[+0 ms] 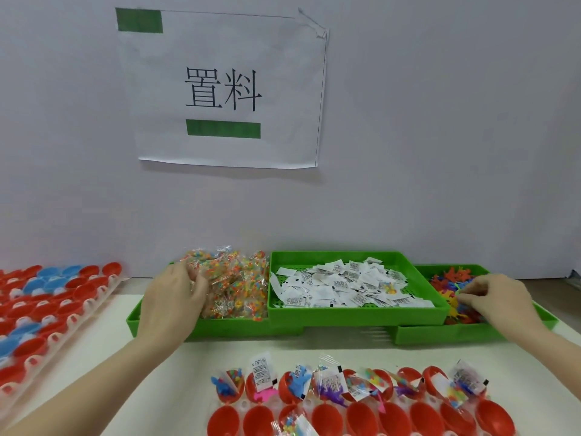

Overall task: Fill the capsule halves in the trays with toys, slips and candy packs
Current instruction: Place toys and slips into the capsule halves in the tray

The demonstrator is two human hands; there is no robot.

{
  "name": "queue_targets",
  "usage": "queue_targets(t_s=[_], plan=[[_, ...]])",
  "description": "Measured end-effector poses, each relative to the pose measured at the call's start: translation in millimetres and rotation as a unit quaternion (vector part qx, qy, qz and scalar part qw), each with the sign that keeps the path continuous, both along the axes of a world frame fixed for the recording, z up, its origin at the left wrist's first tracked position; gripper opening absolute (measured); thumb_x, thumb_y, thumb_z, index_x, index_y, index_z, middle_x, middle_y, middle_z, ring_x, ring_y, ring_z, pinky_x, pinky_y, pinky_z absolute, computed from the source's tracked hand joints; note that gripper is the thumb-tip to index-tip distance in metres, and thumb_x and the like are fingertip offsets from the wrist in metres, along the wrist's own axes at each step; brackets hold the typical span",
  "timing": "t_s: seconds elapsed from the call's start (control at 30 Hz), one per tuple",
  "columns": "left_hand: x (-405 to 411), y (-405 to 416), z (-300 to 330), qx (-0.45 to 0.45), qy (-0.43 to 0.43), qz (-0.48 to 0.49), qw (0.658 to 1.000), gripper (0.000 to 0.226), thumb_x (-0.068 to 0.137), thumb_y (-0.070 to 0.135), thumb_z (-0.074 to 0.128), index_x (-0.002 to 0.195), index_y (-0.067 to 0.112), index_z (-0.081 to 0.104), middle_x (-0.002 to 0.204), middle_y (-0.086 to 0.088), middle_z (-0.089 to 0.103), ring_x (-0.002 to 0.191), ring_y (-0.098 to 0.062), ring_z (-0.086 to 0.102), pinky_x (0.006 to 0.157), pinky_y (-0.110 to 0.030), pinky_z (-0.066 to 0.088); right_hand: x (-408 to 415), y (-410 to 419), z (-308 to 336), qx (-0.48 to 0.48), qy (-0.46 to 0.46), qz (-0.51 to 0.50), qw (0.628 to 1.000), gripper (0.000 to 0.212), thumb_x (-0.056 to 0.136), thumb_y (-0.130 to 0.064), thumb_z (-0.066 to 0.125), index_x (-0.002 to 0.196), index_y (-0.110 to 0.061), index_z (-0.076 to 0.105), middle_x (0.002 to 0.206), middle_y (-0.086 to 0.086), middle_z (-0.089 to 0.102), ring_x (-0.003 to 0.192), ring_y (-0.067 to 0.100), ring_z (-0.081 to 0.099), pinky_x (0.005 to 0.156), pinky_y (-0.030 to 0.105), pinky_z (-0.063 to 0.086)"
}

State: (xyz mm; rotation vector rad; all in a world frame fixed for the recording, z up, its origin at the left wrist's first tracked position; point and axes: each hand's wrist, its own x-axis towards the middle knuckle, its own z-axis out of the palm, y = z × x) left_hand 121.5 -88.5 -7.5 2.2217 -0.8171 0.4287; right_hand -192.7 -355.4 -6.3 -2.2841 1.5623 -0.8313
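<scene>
Three green trays stand against the wall. The left one holds clear candy packs (232,284), the middle one white paper slips (342,284), the right one small coloured plastic toys (449,278). My left hand (176,297) reaches into the candy pile, its fingers curled around packs. My right hand (500,297) is in the toy tray, fingertips pinching a toy. Near the front edge lies a clear tray of red capsule halves (393,416). Its back row (345,383) is filled with toys, slips and candy; most halves in the front row are empty.
A second tray of red and blue capsule halves (47,303) lies slanted at the left. A paper sign (223,89) hangs on the wall behind. The middle green tray (355,313) sits raised over the two outer ones.
</scene>
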Motion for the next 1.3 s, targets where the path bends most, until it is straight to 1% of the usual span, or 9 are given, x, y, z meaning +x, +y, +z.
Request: queue_targets(t_s=[0.13, 0.3, 0.4, 0.63, 0.77, 1.0, 1.13, 1.23, 1.3], plan=[[-2.2, 2.4, 3.1, -0.043, 0.008, -0.027, 0.999, 0.017, 0.094, 0.019, 0.047, 0.081, 0.008, 0.045, 0.068, -0.012, 0.058, 0.059, -0.029, 0.05, 0.053, -0.035, 0.031, 1.0, 0.5, 4.0, -0.083, 0.055, -0.07, 0.993, 0.017, 0.076, -0.03, 0.073, 0.073, -0.019, 0.061, 0.068, 0.006, 0.061, 0.079, 0.028, 0.054, 0.073, 0.034, 0.024], [-1.0, 5.7, 3.3, -0.051, 0.008, -0.041, 0.998, 0.011, 0.091, 0.01, 0.052, 0.081, 0.004, 0.049, 0.073, -0.017, 0.063, 0.067, -0.034, 0.057, 0.063, -0.043, 0.046, 3.5, 1.7, 7.9, -0.072, -0.063, -0.056, 0.994, 0.008, 0.089, -0.011, 0.055, 0.085, -0.012, 0.049, 0.074, 0.014, 0.062, 0.067, 0.027, 0.048, 0.059, 0.033, 0.034], [0.4, 7.9, 4.1, -0.054, 0.014, -0.036, 0.998, 0.01, 0.092, 0.008, 0.05, 0.101, 0.005, 0.053, 0.078, -0.018, 0.067, 0.068, -0.035, 0.061, 0.068, -0.046, 0.05, 15.4, 10.5, 15.4, -0.065, -0.102, 0.016, 0.993, 0.014, 0.089, 0.004, 0.043, 0.097, -0.005, 0.05, 0.08, 0.014, 0.06, 0.058, 0.024, 0.048, 0.049, 0.028, 0.031], [0.8, 9.5, 4.4, 0.015, 0.005, -0.051, 0.999, 0.027, 0.09, -0.006, 0.047, 0.112, -0.003, 0.062, 0.103, -0.021, 0.067, 0.094, -0.037, 0.06, 0.081, -0.044, 0.047, 80.4, 52.2, 30.9, 0.013, 0.099, 0.189, 0.977, 0.031, 0.088, -0.046, 0.05, 0.104, -0.021, 0.061, 0.076, -0.014, 0.056, 0.069, 0.011, 0.057, 0.057, 0.024, 0.037], [-1.6, 12.5, 3.7, 0.067, -0.021, -0.061, 0.996, 0.025, 0.086, -0.01, 0.049, 0.103, -0.004, 0.066, 0.101, -0.019, 0.065, 0.094, -0.034, 0.058, 0.079, -0.041, 0.044, 103.8, 65.6, 20.8, 0.059, 0.182, 0.17, 0.967, 0.061, 0.075, -0.055, 0.064, 0.115, -0.009, 0.063, 0.119, 0.002, 0.063, 0.107, 0.019, 0.059, 0.086, 0.032, 0.047], [-2.5, 13.9, 2.5, 0.027, 0.012, -0.011, 1.0, 0.024, 0.094, 0.007, 0.041, 0.107, 0.004, 0.061, 0.107, -0.013, 0.063, 0.097, -0.032, 0.056, 0.082, -0.039, 0.041, 106.8, 72.9, 17.0, 0.042, 0.112, 0.13, 0.984, 0.008, 0.076, -0.034, 0.071, 0.074, -0.03, 0.064, 0.09, -0.007, 0.058, 0.084, 0.014, 0.053, 0.066, 0.025, 0.04], [-2.0, 11.1, 4.7, -0.015, 0.057, -0.016, 0.998, 0.026, 0.095, 0.004, 0.041, 0.114, -0.001, 0.057, 0.113, -0.017, 0.06, 0.105, -0.033, 0.053, 0.089, -0.039, 0.039, 108.6, 69.8, 13.9, 0.05, 0.093, 0.108, 0.988, 0.033, 0.086, -0.041, 0.058, 0.107, -0.016, 0.063, 0.114, 0.001, 0.062, 0.101, 0.021, 0.058, 0.077, 0.029, 0.045], [-3.5, 11.2, 5.5, -0.056, 0.088, -0.049, 0.993, 0.023, 0.095, 0.003, 0.044, 0.107, -0.005, 0.061, 0.1, -0.021, 0.061, 0.09, -0.036, 0.06, 0.081, -0.04, 0.046, 109.9, 65.0, 11.0, 0.083, 0.112, 0.107, 0.984, 0.04, 0.086, -0.034, 0.058, 0.115, -0.007, 0.061, 0.121, 0.007, 0.062, 0.11, 0.024, 0.057, 0.089, 0.035, 0.047], [-4.2, 11.6, 6.7, -0.094, 0.136, -0.054, 0.985, 0.019, 0.094, 0.007, 0.047, 0.091, -0.001, 0.064, 0.086, -0.02, 0.062, 0.07, -0.031, 0.064, 0.063, -0.031, 0.047, 109.9, 64.5, 11.8, 0.084, 0.105, 0.101, 0.986, 0.034, 0.082, -0.031, 0.062, 0.112, -0.014, 0.064, 0.12, 0.001, 0.062, 0.107, 0.021, 0.057, 0.081, 0.03, 0.046]])
